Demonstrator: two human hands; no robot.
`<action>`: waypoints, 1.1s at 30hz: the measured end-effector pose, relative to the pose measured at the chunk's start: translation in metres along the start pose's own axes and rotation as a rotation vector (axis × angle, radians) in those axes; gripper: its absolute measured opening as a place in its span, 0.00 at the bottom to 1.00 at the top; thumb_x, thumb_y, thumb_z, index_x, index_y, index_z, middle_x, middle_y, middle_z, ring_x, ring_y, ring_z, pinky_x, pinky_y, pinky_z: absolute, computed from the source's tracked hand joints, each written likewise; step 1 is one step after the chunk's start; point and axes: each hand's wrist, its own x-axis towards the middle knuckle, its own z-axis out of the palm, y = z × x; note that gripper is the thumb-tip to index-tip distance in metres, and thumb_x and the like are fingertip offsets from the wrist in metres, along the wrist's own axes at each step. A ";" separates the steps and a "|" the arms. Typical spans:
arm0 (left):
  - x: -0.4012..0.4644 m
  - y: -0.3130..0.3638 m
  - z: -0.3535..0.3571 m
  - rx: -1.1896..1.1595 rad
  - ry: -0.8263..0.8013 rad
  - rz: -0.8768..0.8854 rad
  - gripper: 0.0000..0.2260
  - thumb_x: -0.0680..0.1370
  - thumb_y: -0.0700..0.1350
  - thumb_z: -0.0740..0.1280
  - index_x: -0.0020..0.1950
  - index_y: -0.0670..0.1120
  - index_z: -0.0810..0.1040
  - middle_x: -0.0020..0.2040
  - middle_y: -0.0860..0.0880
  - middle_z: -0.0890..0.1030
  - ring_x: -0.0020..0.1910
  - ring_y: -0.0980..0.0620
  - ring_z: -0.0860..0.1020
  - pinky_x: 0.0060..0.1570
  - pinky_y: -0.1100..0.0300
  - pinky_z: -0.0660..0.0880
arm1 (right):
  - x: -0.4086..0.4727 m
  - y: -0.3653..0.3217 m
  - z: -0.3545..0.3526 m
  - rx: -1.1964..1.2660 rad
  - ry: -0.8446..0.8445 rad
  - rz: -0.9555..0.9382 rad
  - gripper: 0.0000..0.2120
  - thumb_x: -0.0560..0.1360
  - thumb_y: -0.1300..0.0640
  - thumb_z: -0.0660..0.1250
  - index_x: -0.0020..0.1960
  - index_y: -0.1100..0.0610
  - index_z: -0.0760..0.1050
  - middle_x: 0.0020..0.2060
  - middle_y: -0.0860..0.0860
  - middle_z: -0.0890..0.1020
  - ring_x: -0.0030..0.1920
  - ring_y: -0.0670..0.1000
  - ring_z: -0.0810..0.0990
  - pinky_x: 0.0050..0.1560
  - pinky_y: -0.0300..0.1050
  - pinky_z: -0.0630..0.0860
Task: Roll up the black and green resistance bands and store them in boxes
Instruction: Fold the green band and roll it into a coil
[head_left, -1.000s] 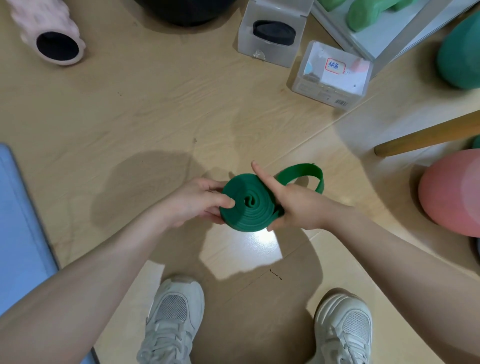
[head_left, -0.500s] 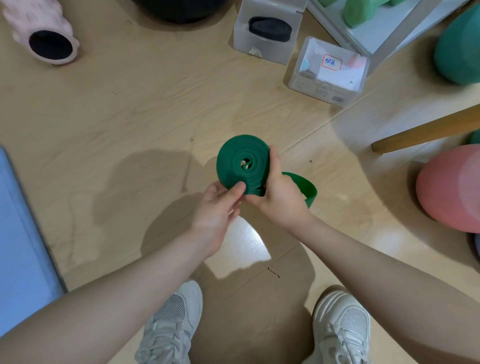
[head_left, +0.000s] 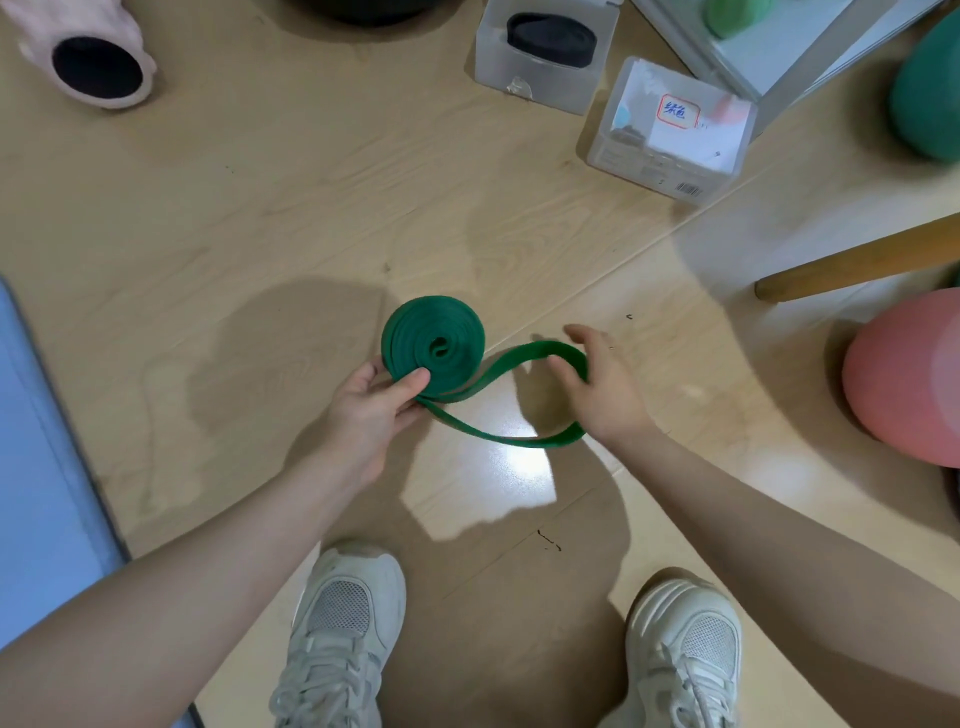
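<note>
The green resistance band (head_left: 434, 345) is mostly wound into a flat coil held above the floor. My left hand (head_left: 376, 405) pinches the coil's lower edge between thumb and fingers. A loose loop of the band trails to the right and passes around my right hand (head_left: 597, 384), whose fingers are spread inside the loop. The black band (head_left: 550, 34) lies rolled inside an open clear box (head_left: 530, 78) at the top. A second clear box (head_left: 670, 130) with a red-bordered label stands to its right, lid shut.
A pink foam roller (head_left: 93, 57) lies top left, a blue mat (head_left: 36, 467) along the left edge. A wooden stick (head_left: 857, 260), pink ball (head_left: 909, 379) and teal ball (head_left: 930, 98) sit at the right. My two shoes (head_left: 343, 634) are below.
My right hand has let go of the coil and moved right into the loose loop, which is now longer. My left hand alone holds the coil.
</note>
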 end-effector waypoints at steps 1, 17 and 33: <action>0.002 -0.001 -0.003 0.002 -0.006 -0.002 0.07 0.75 0.34 0.66 0.49 0.45 0.74 0.53 0.44 0.81 0.54 0.45 0.79 0.59 0.50 0.74 | 0.007 0.009 -0.003 -0.082 0.015 0.060 0.23 0.78 0.53 0.62 0.70 0.58 0.63 0.68 0.56 0.68 0.67 0.57 0.67 0.63 0.47 0.67; 0.038 -0.005 0.002 -0.225 -0.001 -0.167 0.06 0.78 0.37 0.62 0.53 0.45 0.73 0.51 0.46 0.81 0.50 0.49 0.80 0.54 0.56 0.76 | 0.044 0.056 -0.022 -0.214 0.139 0.193 0.10 0.76 0.65 0.56 0.55 0.58 0.71 0.54 0.58 0.72 0.44 0.56 0.70 0.41 0.46 0.67; 0.038 -0.010 0.011 -0.200 0.013 -0.129 0.11 0.75 0.37 0.66 0.57 0.42 0.72 0.58 0.42 0.79 0.52 0.48 0.80 0.50 0.60 0.78 | 0.027 -0.038 0.043 -0.585 -0.322 -0.355 0.37 0.66 0.31 0.64 0.63 0.57 0.69 0.59 0.54 0.77 0.63 0.56 0.70 0.65 0.49 0.61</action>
